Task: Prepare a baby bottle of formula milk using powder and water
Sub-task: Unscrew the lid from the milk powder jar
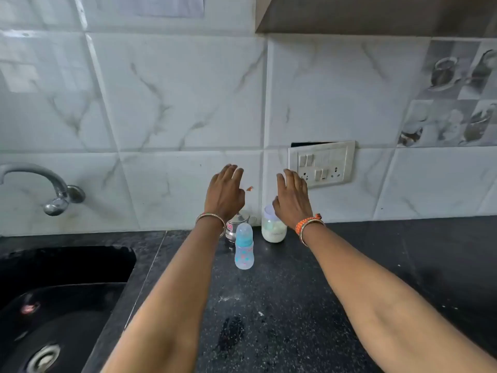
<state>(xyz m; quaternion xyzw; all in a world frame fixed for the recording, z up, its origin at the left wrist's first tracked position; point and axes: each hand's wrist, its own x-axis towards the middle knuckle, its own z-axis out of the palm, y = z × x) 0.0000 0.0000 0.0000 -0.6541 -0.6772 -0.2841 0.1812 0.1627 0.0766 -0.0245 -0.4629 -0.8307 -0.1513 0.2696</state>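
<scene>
A clear baby bottle with a blue cap stands upright on the black speckled counter. Behind it to the left is a small steel vessel, partly hidden by my left wrist. To the right stands a plastic jar of white powder with a clear lid. My left hand is raised above the steel vessel, fingers apart, holding nothing. My right hand hovers over the powder jar's right side, also open and empty. Both arms stretch forward.
A black sink with a steel drain fills the lower left, and a steel tap juts from the marble-tiled wall above it. A switch-and-socket plate sits on the wall behind my right hand. A cabinet underside hangs at the upper right.
</scene>
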